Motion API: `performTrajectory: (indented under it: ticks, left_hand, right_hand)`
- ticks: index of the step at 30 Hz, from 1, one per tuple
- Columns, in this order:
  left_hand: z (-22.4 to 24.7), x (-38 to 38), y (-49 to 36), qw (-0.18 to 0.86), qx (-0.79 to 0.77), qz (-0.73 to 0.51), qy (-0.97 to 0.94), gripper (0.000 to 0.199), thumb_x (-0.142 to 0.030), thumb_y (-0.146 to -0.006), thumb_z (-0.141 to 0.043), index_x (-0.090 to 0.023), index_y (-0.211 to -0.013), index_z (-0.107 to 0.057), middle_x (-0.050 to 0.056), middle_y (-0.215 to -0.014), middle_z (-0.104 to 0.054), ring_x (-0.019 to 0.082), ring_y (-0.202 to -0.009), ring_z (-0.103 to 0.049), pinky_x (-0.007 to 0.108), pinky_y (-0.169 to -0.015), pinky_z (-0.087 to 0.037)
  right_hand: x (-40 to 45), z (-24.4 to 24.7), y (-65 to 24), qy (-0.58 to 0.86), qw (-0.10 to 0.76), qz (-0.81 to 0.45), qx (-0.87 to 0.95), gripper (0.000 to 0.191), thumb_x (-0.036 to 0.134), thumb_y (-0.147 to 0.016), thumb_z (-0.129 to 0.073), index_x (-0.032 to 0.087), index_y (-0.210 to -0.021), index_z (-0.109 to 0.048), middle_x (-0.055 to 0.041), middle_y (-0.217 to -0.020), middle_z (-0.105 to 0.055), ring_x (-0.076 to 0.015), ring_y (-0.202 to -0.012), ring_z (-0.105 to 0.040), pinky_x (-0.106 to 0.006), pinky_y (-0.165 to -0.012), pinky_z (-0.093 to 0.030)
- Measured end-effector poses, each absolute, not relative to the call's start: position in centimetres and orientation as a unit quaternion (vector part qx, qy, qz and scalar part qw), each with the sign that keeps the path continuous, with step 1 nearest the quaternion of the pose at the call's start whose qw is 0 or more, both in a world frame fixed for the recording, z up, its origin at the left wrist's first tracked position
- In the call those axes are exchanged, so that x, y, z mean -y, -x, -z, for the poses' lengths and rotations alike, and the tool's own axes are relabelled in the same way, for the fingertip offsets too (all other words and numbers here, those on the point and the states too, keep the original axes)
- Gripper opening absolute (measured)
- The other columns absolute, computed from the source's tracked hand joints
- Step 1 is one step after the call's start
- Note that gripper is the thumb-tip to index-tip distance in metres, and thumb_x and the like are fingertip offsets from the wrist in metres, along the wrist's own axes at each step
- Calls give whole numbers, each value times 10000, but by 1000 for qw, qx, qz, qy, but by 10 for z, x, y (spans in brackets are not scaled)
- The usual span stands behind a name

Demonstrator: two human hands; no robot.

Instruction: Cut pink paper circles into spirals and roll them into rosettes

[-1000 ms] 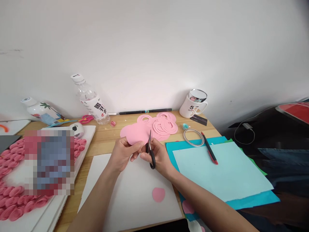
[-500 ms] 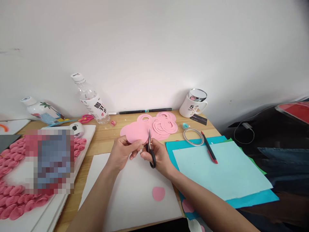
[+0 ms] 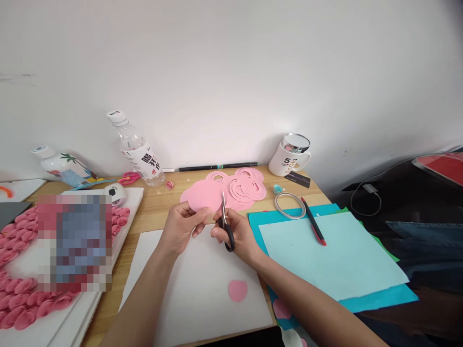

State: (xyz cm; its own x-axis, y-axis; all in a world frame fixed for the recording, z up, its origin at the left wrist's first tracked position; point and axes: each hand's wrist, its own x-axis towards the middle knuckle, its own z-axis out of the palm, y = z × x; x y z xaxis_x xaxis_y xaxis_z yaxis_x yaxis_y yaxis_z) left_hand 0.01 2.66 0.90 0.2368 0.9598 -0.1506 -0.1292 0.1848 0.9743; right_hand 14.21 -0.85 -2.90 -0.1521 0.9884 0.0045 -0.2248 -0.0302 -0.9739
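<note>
Pinched in my left hand [image 3: 183, 224] is the lower edge of a round pink paper disc [image 3: 204, 194]. My right hand [image 3: 237, 233] grips black-handled scissors [image 3: 226, 226], with their blades pointing up at the disc's right edge; whether the blades are parted is hard to tell. Behind and to the right of the disc lie several pink paper rings [image 3: 248, 187]. Below my hands a white board [image 3: 198, 289] bears a small pink paper piece [image 3: 238, 291].
A bottle [image 3: 139, 149] and a white mug [image 3: 287, 156] stand by the wall. At right, a tape roll [image 3: 290, 206] and a red-black pen [image 3: 314, 221] rest near blue sheets [image 3: 333, 255]. Pink paper flowers [image 3: 25, 286] cover a board at left.
My hands and the scissors have barely shifted. The pink disc's near edge sits slightly differently beside the blades.
</note>
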Motion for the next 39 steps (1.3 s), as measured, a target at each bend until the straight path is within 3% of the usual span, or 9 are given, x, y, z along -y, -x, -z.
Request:
performTrajectory:
  ticks: [8,14,21,39]
  left_hand:
    - [-14,-25,-2,655,-429,-423,-455,222,-282,-689,-664,-132,-567,-553,-11,-519,-576,47,-326,-415,184,-307,-280]
    - [-9,-26,-2,637,-445,-426,-463,264,-248,-669,-675,-117,-487,-537,-32,-428,-493,24,-329,-370,166,-324,-251]
    - [-9,-25,-4,636,-450,-420,-466,235,-207,-639,-677,-119,-466,-546,-32,-427,-500,25,-324,-370,168,-321,-241]
    - [-9,-25,-2,623,-452,-428,-474,233,-234,-646,-673,-125,-495,-535,-37,-446,-506,24,-325,-365,169,-318,-243]
  right_hand:
    - [11,25,-140,419,501,-601,461,398,431,-590,-735,195,-776,-474,50,-540,-513,-80,-432,-428,-210,-420,-338]
    - [10,29,-138,407,498,-606,467,409,379,-569,-766,182,-807,-500,38,-587,-524,-88,-480,-451,-224,-465,-369]
    - [7,30,-141,395,520,-579,488,421,357,-581,-765,190,-832,-471,45,-632,-485,-96,-561,-439,-232,-540,-359]
    - [9,30,-141,394,506,-607,469,384,353,-604,-746,195,-845,-491,44,-593,-491,-87,-517,-395,-212,-466,-319]
